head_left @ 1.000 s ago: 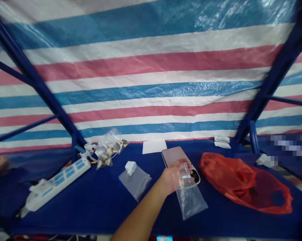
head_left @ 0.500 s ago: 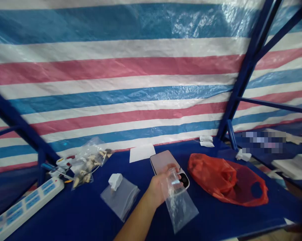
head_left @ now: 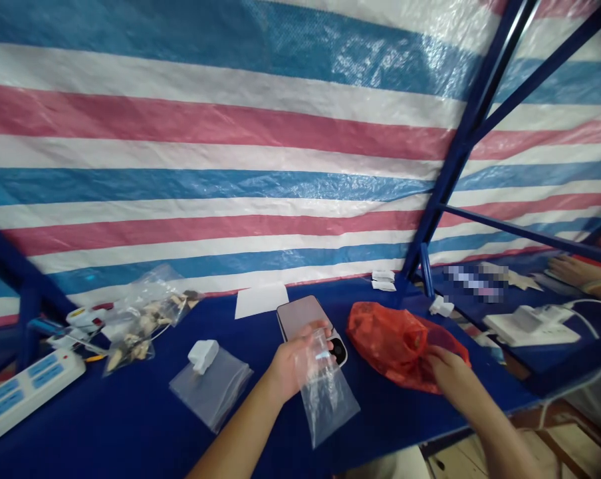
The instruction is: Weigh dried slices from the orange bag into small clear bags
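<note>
My left hand (head_left: 291, 362) is closed on the top of a small clear plastic bag (head_left: 328, 396), which hangs down over the blue table (head_left: 131, 439). Just behind that hand lies a small flat scale with a shiny top (head_left: 303, 316). My right hand (head_left: 447, 376) reaches into the near edge of a crumpled red plastic bag (head_left: 395, 342); its fingertips are hidden in the folds. A stack of clear bags (head_left: 215, 392) with a white charger plug (head_left: 203, 354) on top lies to the left.
A white and blue power strip (head_left: 26, 386) lies far left, beside a clear bag of small pale pieces (head_left: 141, 319). A white card (head_left: 260, 301) lies at the back. Another person's hand (head_left: 574, 271) rests on the table at right, near a white device (head_left: 527, 326).
The view has swung to the right. My right hand has come into view and reached the red bag. My left hand still holds the clear bag near the scale.
</note>
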Available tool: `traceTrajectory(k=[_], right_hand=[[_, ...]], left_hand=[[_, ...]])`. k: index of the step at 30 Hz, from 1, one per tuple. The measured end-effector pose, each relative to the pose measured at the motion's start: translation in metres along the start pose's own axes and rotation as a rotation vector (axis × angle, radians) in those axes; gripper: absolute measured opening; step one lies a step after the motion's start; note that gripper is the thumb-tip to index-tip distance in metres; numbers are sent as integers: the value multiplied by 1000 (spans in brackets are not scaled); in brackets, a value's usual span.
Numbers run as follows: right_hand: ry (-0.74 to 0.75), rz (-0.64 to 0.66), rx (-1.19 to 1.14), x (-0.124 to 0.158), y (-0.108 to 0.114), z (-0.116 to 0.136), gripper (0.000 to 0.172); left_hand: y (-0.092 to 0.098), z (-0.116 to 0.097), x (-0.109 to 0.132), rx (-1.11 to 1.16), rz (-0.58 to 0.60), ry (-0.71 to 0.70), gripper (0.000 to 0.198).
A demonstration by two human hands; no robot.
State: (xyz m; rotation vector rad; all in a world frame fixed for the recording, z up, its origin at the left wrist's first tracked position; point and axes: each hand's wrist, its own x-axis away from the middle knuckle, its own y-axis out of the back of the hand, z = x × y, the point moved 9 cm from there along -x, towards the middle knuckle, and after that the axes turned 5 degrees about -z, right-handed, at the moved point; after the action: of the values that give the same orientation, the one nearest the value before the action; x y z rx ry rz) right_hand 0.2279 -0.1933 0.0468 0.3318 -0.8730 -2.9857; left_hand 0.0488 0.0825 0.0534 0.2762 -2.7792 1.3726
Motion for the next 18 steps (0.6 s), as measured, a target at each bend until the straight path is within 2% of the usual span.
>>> traceTrajectory(k=[2,4,6,8,10,12,14,18], right_hand=[[36,124,-96,-7,-25,-1,36],[219,143,-114,-12,-38,20,40],[415,140,-5,-13,-47,45,42],[512,138,225,-15,-55,59,48],[504,147,475,-18,-64,60,44],[473,178,616,-19,-73,55,33],[448,173,656,-17,-81,52,28],[432,105,666,-11,-90,50,33]], left_hand=[[0,1,0,-17,14,7,44],[1,2,0,-32,19,3,44],[4,0,-1,-36,10,-11,45],[6,-1,-1,-35,-5,-19,46],[7,-2,-1,-38,-15,-23,46],[6,-2,-1,-46,-7,-18,46],[4,-1,0,-55,6,-3,45],[5,2,-1,-75,2,8,40]])
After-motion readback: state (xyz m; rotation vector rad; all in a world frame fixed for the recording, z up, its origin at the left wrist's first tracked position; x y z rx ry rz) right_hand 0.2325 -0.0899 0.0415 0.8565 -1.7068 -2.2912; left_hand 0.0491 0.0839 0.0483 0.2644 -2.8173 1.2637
